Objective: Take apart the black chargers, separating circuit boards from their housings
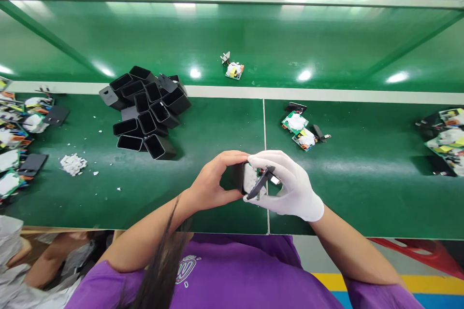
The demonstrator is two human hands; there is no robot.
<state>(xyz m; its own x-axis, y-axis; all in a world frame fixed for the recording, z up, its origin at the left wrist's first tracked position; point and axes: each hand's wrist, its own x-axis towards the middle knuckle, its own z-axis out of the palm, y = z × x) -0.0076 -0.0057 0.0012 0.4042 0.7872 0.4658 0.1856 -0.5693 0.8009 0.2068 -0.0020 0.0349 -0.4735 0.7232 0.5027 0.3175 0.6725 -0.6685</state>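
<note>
My left hand [212, 183], bare, is closed around a black plastic housing [238, 177] above the front of the green bench. Opposite it, my right hand [292, 186] in a white glove grips a circuit board [250, 178] coated with white filler. The board sits at the open end of the housing; how deep it goes in is hidden by my fingers. A black end cap [261, 183] stands tilted beside the board, between my gloved thumb and fingers.
Empty black housings [147, 113] are heaped at the left back, near crumbled white bits [73, 164]. Circuit boards [295, 122] lie right of centre, with more boards piled at the far left [14, 130] and far right [449, 140]. One board [235, 71] with a plug lies beyond the white ledge.
</note>
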